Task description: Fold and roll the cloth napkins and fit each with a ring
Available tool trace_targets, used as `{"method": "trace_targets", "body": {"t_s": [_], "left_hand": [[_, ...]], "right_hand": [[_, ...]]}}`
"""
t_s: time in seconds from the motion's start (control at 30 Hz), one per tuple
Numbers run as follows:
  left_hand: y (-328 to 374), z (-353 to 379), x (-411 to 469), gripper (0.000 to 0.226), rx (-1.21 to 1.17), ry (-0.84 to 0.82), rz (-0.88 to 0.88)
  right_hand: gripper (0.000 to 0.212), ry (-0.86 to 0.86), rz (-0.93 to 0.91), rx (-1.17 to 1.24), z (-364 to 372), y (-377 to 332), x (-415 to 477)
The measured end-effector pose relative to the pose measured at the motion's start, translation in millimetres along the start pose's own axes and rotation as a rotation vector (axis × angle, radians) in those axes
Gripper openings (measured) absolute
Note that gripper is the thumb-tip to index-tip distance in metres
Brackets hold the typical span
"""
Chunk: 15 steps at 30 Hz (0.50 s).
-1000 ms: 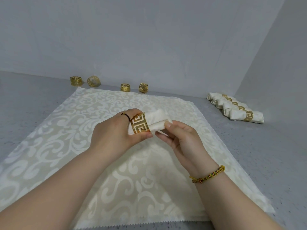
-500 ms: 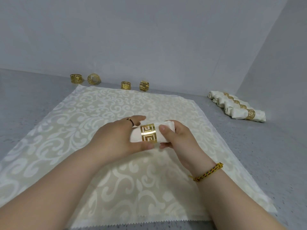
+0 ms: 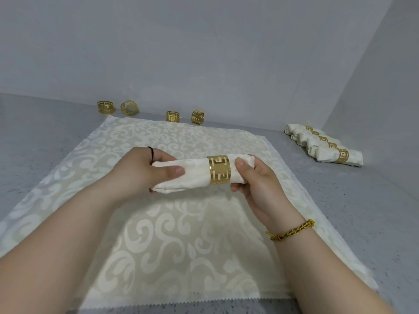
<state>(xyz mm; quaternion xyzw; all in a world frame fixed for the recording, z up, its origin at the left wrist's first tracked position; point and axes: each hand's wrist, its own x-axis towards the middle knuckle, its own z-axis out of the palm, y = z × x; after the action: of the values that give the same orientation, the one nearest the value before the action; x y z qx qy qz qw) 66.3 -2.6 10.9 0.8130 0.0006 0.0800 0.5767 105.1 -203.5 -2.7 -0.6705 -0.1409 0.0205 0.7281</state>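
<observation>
I hold a rolled white napkin [image 3: 192, 175] level above the cloth, lying left to right. A gold ring [image 3: 218, 169] with a key pattern sits around it, right of its middle. My left hand [image 3: 145, 171] grips the roll's left end, thumb on top. My right hand [image 3: 254, 180] grips the right end just beside the ring. Beneath both hands a large cream patterned napkin [image 3: 158, 241] lies spread flat on the grey table [image 3: 362, 211].
Several loose gold rings [image 3: 173, 116] stand along the far edge of the spread napkin, near the back wall. A row of several rolled, ringed napkins [image 3: 326, 147] lies at the far right by the side wall.
The roll has turned from pointing away to lying sideways. More of it now shows left of the ring, and my hands have spread apart to its two ends.
</observation>
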Motion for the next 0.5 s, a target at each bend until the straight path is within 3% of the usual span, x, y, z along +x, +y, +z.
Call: {"method": "trace_targets", "body": {"t_s": [0.13, 0.23, 0.3, 0.33, 0.5], "left_hand": [[5, 2, -6, 0.016, 0.38, 0.045, 0.113], [11, 12, -14, 0.073, 0.679, 0.005, 0.252], [11, 25, -14, 0.098, 0.839, -0.062, 0.344], [8, 31, -12, 0.099, 0.878, -0.08, 0.353], [-1, 28, -4, 0.052, 0.85, -0.036, 0.341]], "right_hand": [[0.013, 0.044, -0.022, -0.13, 2, 0, -1], [0.014, 0.036, -0.025, -0.19, 7, 1, -2], [0.013, -0.005, -0.014, -0.195, 13, 4, -4], [0.011, -0.028, -0.005, -0.194, 15, 5, -5], [0.009, -0.069, 0.029, -0.192, 15, 8, -4]]}}
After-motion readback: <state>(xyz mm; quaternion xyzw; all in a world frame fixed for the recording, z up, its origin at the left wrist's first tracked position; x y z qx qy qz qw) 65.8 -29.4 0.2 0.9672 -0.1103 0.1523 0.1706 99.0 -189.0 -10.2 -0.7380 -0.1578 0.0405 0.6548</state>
